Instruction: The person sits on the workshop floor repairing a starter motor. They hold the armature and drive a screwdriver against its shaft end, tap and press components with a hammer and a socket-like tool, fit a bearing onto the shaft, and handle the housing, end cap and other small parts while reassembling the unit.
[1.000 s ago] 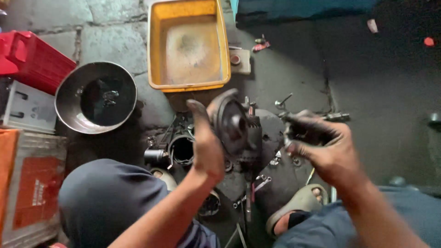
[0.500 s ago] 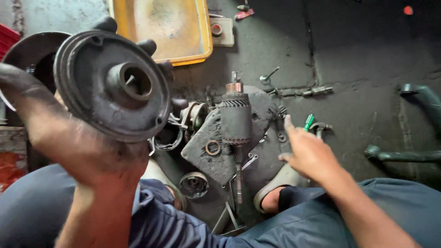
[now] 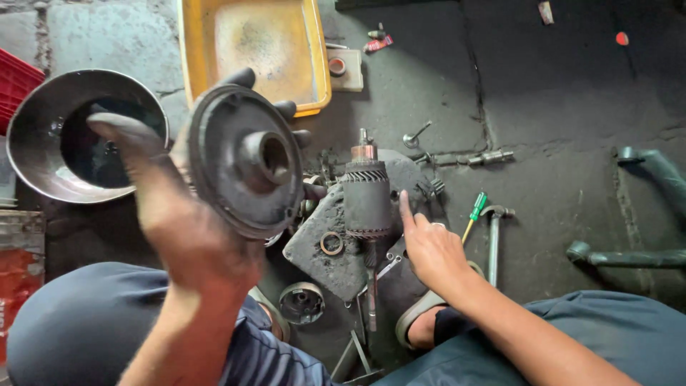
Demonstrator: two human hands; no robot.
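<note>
My left hand point(image 3: 182, 214) holds up a round, greasy black end cover point(image 3: 246, 161) with a raised hub in its middle, fingers wrapped behind its rim. My right hand point(image 3: 429, 246) rests low on the floor, index finger stretched toward a dark motor armature point(image 3: 366, 196) that stands on a grimy grey plate point(image 3: 321, 246). A small metal ring point(image 3: 331, 243) lies on that plate.
A yellow plastic tray point(image 3: 250, 43) sits at the top, a round metal bowl point(image 3: 43, 129) with dark liquid at left, a red crate point(image 3: 18, 78) beyond it. A hammer point(image 3: 494, 239), green screwdriver point(image 3: 473, 214) and bolts lie right. A cylindrical housing point(image 3: 301, 302) sits near my knees.
My left hand has lifted the round cover up from the parts and turned its face toward me. My right hand has dropped to the floor beside the armature.
</note>
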